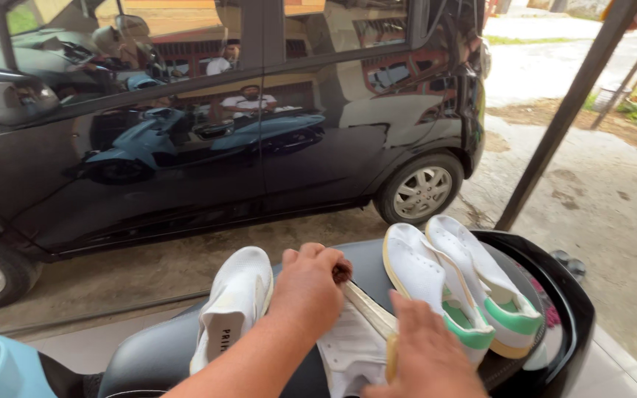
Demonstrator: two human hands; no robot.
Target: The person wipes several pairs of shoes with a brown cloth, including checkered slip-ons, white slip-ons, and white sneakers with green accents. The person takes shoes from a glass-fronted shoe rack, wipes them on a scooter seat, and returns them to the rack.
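Left hand (310,287) is fisted around a brush (342,273) over a white shoe (352,346); right hand (425,354) grips that shoe's edge, fingers curled, on a black seat (149,354).

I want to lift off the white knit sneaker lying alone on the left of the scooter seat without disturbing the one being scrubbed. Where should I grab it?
Take the white knit sneaker by its heel collar, the open end nearest the camera, coming from the left. That rim gives fingers an edge to pinch, and the left hand with its brush works close on the sneaker's right side, so the left stays free.
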